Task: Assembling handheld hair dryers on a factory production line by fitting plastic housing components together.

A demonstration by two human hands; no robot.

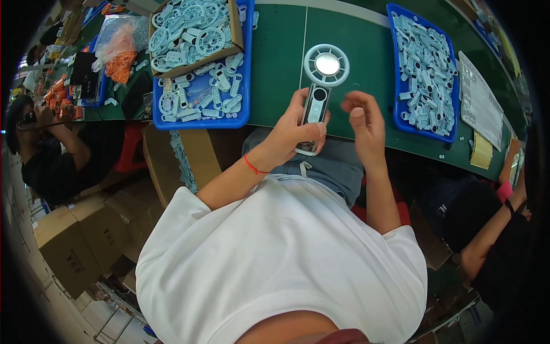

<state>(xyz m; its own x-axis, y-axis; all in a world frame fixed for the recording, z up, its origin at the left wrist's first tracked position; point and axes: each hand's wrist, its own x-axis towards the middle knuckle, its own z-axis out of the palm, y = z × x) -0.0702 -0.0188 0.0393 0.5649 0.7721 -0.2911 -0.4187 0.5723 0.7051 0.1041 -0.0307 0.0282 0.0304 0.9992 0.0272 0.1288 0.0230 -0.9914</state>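
Note:
My left hand is wrapped round the handle of a pale blue handheld fan, its thumb lying across the lower front. The fan stands with its round spoked head away from me and a silvery disc at the centre. A dark panel with a round spot and lighter buttons shows on the handle. To the right, my right hand is raised apart from the fan, fingers loosely bent and spread, nothing visible in them. Its fingertips are a little blurred.
A blue tray at left holds pale blue parts and a cardboard box of more parts. Another blue tray of small parts stands right, beside a whitish sheet. Other people sit at far left and lower right. Cartons stand lower left.

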